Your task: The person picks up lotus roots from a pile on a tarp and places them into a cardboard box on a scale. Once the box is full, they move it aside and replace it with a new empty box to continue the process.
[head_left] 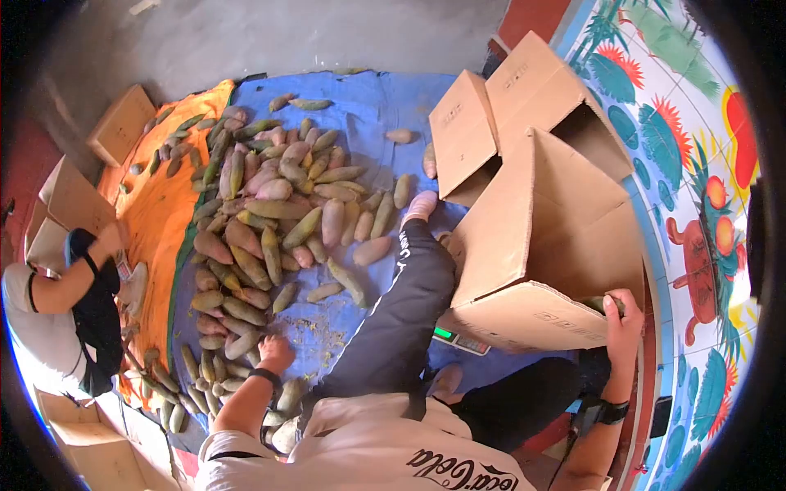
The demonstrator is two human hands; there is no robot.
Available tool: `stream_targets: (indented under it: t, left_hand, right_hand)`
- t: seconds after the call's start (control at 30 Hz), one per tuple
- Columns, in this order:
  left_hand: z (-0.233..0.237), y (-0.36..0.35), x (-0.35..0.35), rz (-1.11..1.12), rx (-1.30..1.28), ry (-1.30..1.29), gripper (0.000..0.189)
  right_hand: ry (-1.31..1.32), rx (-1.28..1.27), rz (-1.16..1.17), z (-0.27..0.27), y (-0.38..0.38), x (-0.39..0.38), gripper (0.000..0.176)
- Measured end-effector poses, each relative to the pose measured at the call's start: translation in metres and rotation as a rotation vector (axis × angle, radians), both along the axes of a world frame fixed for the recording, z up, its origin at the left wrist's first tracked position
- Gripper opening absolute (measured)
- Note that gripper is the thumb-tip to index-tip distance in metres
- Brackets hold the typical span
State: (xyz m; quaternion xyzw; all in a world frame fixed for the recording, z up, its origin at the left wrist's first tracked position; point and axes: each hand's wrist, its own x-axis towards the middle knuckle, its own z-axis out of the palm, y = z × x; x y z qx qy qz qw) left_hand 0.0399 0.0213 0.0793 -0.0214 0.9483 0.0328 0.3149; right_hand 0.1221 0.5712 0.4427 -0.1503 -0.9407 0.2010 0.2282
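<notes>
Both hands busy: right hand (622, 321) had its grip closed round a long green fruit (600, 303) lying across the near rim of the brown cardboard box (524, 315); left hand (276, 353) sat on the green-pink fruit pile (270, 204), grip unclear.

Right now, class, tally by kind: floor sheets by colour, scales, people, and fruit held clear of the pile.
Blue sheet: 1
Orange sheet: 1
Scale: 1
People: 2, the wearer and a co-worker
Lifted fruit, in the right hand: 1
Total: 6
</notes>
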Motion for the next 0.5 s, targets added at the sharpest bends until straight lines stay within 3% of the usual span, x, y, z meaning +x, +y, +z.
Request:
stream_targets:
  t: [0.1, 0.23, 0.37, 0.4, 0.5]
  left_hand:
    - [-0.029, -0.035, 0.031, 0.105, -0.064, -0.234, 0.045]
    - [-0.024, -0.051, 0.073, 0.136, -0.158, -0.173, 0.044]
    - [-0.074, -0.077, 0.102, 0.185, -0.084, -0.197, 0.046]
    - [-0.037, -0.057, 0.095, 0.201, -0.078, -0.285, 0.051]
    - [-0.045, -0.044, 0.102, 0.19, -0.037, -0.369, 0.058]
  right_hand:
    - [-0.03, -0.016, 0.012, 0.0, 0.006, -0.004, 0.017]
    - [-0.058, -0.009, 0.042, -0.007, 0.025, -0.006, 0.021]
    - [-0.03, -0.001, 0.014, -0.014, 0.026, -0.009, 0.028]
    - [-0.005, 0.008, 0.019, -0.015, 0.025, -0.009, 0.03]
    - [-0.016, 0.079, -0.004, -0.016, 0.025, -0.005, 0.033]
